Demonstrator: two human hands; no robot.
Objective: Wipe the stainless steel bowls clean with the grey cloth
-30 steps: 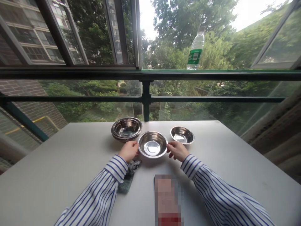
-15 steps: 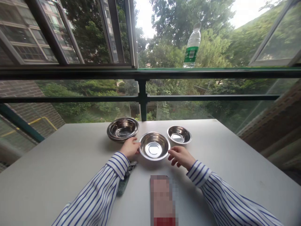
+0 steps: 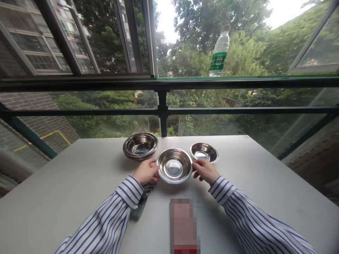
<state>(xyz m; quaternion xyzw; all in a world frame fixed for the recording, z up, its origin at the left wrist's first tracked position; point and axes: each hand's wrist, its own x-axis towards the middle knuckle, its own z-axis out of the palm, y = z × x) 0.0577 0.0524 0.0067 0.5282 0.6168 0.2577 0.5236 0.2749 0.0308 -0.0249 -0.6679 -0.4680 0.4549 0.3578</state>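
Observation:
A shiny metal bowl (image 3: 174, 168) is between my hands at the middle of the white table (image 3: 79, 183). The fingers of my left hand (image 3: 145, 171) pinch its left rim. My right hand (image 3: 205, 171) grips the opposite rim, with thumb and fingertips at the edge. Behind my left hand stands a stack of metal bowls (image 3: 140, 145). A smaller metal bowl (image 3: 204, 152) sits just behind my right hand. Partly under my left wrist lies a dark green cloth (image 3: 139, 211), some of it hidden by the sleeve.
A phone-like flat object (image 3: 183, 225), blurred by pixelation, lies at the near middle of the table. Past the far edge runs a dark green railing (image 3: 106, 84) before the windows. A plastic bottle (image 3: 219, 56) with a green label stands above the rail.
My right fingers, loosened at the rim half a second ago, are back on it. The held bowl now tilts slightly more toward me and sits a little nearer. The view shifted slightly.

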